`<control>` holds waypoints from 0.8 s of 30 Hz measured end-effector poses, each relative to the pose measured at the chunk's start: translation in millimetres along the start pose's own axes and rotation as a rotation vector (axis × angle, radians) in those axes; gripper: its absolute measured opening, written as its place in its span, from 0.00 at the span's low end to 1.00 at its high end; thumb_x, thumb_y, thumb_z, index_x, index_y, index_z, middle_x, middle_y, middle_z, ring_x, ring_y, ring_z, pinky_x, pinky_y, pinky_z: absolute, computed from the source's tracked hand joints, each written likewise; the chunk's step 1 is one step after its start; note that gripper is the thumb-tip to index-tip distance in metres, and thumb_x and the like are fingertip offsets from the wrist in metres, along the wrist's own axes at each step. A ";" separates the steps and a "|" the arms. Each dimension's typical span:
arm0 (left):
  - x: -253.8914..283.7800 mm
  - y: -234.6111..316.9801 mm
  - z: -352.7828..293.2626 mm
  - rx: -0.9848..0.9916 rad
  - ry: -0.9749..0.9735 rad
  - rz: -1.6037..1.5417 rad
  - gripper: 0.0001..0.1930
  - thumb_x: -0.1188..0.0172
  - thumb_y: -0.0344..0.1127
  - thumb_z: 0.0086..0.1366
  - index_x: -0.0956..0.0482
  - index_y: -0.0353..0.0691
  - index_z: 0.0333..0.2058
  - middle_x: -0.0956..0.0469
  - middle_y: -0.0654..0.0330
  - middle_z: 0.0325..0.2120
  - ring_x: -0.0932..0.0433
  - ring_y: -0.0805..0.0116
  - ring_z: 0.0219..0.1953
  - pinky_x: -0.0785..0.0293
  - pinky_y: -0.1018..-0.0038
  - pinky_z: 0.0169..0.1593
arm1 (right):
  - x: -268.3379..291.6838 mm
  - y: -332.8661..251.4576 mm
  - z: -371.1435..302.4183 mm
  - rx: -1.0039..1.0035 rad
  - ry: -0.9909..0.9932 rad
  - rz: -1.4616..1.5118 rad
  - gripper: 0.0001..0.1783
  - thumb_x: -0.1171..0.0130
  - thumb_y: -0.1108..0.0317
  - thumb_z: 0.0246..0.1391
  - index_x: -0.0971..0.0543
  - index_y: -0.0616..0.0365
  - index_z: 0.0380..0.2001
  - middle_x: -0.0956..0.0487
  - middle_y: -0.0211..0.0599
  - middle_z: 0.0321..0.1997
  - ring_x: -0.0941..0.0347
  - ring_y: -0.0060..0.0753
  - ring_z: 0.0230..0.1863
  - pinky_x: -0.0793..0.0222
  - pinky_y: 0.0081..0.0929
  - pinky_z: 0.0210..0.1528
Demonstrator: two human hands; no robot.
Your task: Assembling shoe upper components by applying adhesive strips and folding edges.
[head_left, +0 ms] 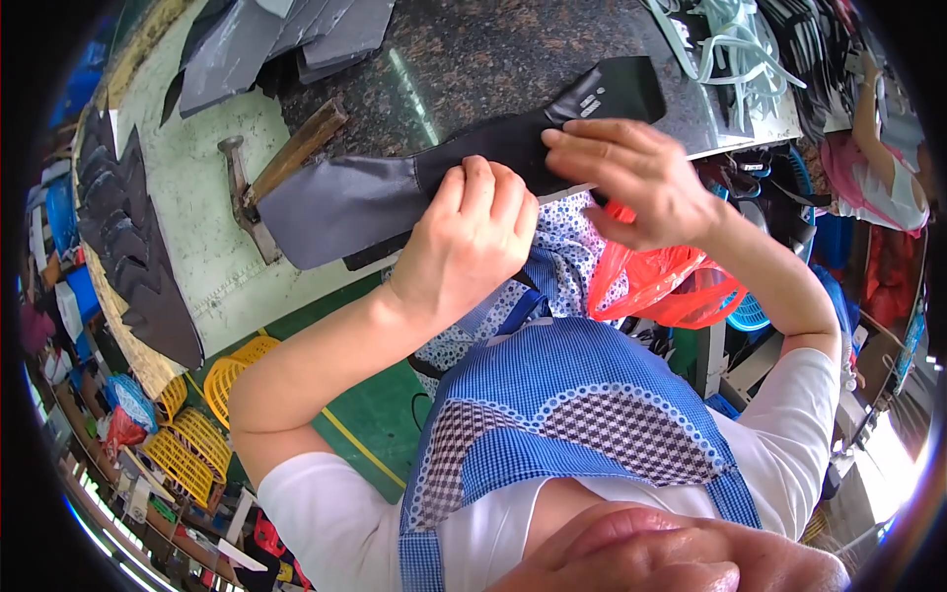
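Left hand (pixel 473 247) is gripping the dark leather piece (pixel 414 187) mid-frame, right hand (pixel 631 178) is pinching its black end; judging, keeping it taut on the table (pixel 473 69).

This looks like a small workshop for cutting and assembling leather or fabric pieces — likely shoe or bag parts. A dark speckled stone counter (pixel 473 59) adjoins a pale, scuffed work surface (pixel 197 227) where a hammer (pixel 271 168) lies. Stacks of cut dark grey pieces (pixel 128 247) line the edge, with more sheets (pixel 276 35) piled at the back. Yellow plastic baskets (pixel 202 434) sit on the green floor (pixel 385 424), and the worker wears a blue checked apron (pixel 572 405) — plain signs of manual production.
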State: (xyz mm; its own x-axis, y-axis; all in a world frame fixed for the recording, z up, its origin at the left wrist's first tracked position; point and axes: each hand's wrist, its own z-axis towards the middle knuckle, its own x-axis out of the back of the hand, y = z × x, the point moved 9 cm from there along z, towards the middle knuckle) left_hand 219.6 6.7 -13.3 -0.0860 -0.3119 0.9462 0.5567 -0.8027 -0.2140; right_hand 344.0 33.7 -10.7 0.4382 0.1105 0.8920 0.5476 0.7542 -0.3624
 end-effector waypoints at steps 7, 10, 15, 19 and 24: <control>-1.4 -4.8 23.7 0.054 -0.005 -0.125 0.11 0.35 0.36 0.59 0.21 0.37 0.36 0.20 0.53 0.44 0.19 0.60 0.46 0.21 0.68 0.48 | 18.3 38.1 1.4 -0.110 0.129 0.114 0.25 0.29 0.74 0.44 0.19 0.62 0.49 0.18 0.41 0.56 0.22 0.48 0.56 0.22 0.41 0.56; -11.3 -13.5 32.9 0.198 -0.136 -0.298 0.17 0.29 0.42 0.59 0.21 0.38 0.40 0.20 0.57 0.43 0.19 0.61 0.45 0.21 0.67 0.45 | 12.8 31.0 8.2 0.042 0.048 0.063 0.19 0.32 0.76 0.48 0.18 0.62 0.46 0.17 0.39 0.53 0.20 0.45 0.54 0.19 0.37 0.50; -6.3 -24.3 37.9 0.309 -0.069 -0.381 0.24 0.28 0.42 0.58 0.22 0.36 0.49 0.21 0.57 0.41 0.19 0.59 0.42 0.20 0.65 0.43 | 4.8 24.5 13.0 0.113 0.087 0.036 0.10 0.39 0.74 0.57 0.20 0.60 0.43 0.16 0.41 0.48 0.20 0.44 0.50 0.19 0.38 0.45; -3.0 -37.0 41.0 0.378 -0.135 -0.468 0.27 0.28 0.40 0.58 0.24 0.36 0.54 0.22 0.57 0.38 0.19 0.57 0.39 0.19 0.65 0.39 | 3.1 58.0 18.1 -0.257 0.061 0.349 0.08 0.39 0.74 0.60 0.20 0.59 0.43 0.15 0.39 0.45 0.21 0.46 0.48 0.21 0.40 0.47; 4.3 -29.1 16.8 0.225 -0.197 -0.464 0.16 0.29 0.37 0.57 0.17 0.36 0.43 0.23 0.60 0.36 0.20 0.63 0.39 0.20 0.69 0.38 | -6.2 25.8 5.0 0.031 -0.077 0.382 0.21 0.33 0.77 0.48 0.18 0.58 0.49 0.18 0.29 0.61 0.29 0.48 0.64 0.32 0.46 0.63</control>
State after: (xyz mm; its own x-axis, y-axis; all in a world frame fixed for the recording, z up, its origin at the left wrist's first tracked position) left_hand 216.9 37.2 1.1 -0.2203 0.1671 0.9610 0.6620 -0.6980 0.2732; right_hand 351.9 55.7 -24.3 0.5509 0.4342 0.7127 0.3333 0.6685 -0.6649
